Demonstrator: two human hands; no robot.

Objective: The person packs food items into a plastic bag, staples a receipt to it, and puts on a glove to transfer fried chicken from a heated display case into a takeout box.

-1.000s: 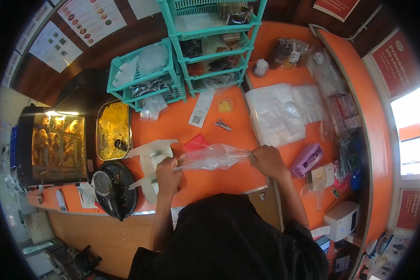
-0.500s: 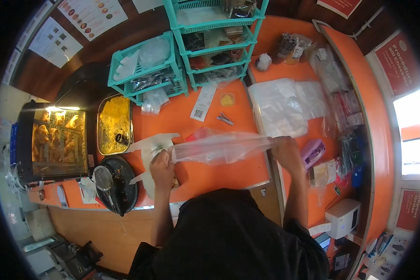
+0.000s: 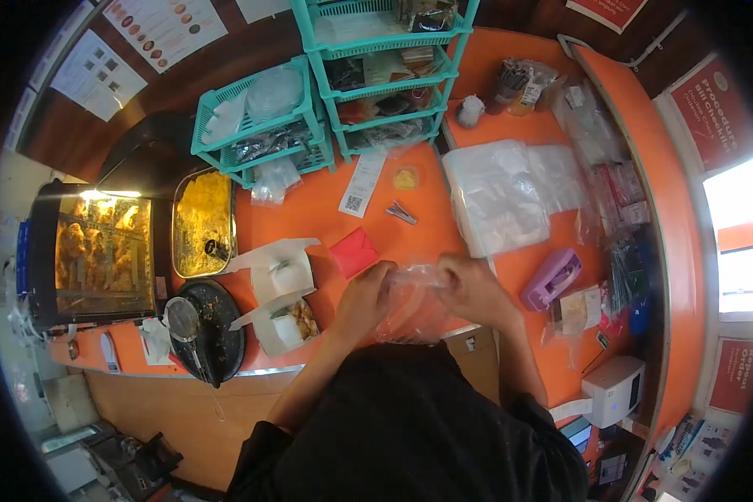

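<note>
A clear plastic bag (image 3: 412,305) hangs between my two hands, close to my body over the counter's front edge. My left hand (image 3: 366,299) grips one side of its mouth, and my right hand (image 3: 477,289) grips the other side. Left of my left hand stands an open white takeaway box (image 3: 263,330) with fried pieces of food (image 3: 304,320) and a white rounded item inside. Just beyond that hand lies a red packet (image 3: 353,253). Past the bag, a pair of small tongs or a clip (image 3: 402,212) rests on the counter.
Stacked clear bags (image 3: 498,188) lie at the right, near a purple tape dispenser (image 3: 552,280). Green tiered racks (image 3: 393,124) stand at the back. A yellow-filled metal tray (image 3: 202,226), a black pan (image 3: 219,335) and a lit food warmer (image 3: 100,251) occupy the left.
The bag was stretched wide sideways; now my hands are closer together and it hangs down. My left hand moved right, uncovering the box and red packet; my right hand moved left.
</note>
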